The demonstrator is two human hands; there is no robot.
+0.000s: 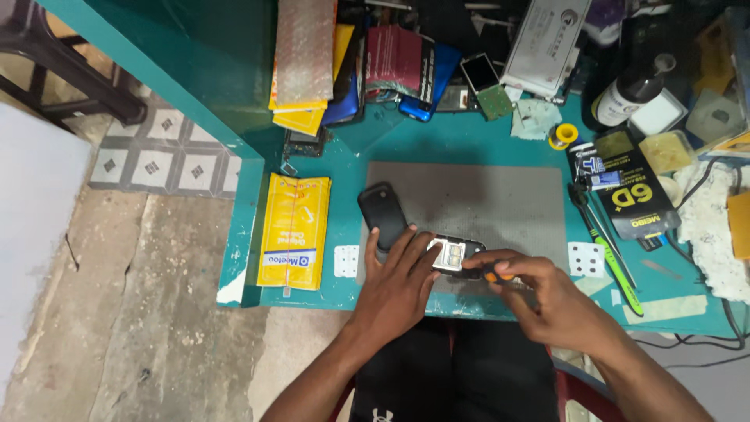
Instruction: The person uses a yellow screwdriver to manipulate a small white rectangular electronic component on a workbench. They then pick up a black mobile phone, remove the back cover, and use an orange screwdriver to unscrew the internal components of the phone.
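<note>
grey mat [484,199] mid free, clutter [375,62] behind, tools [617,250] rt

Light is moderate and soft, falling evenly from above, so the teal tabletop [469,148] just beyond the left hand [394,285] and right hand [547,301] reads clearly. Both hands cast only faint shadows onto the grey mat [484,199] ahead of them. Far beyond the hands the back of the tabletop sinks into dimness. Glossy packets to the left of the left hand carry mild glare. Focus is slightly soft throughout, and lines bend near the frame's edges, as on the floor [141,312] far left of the hands.
</note>
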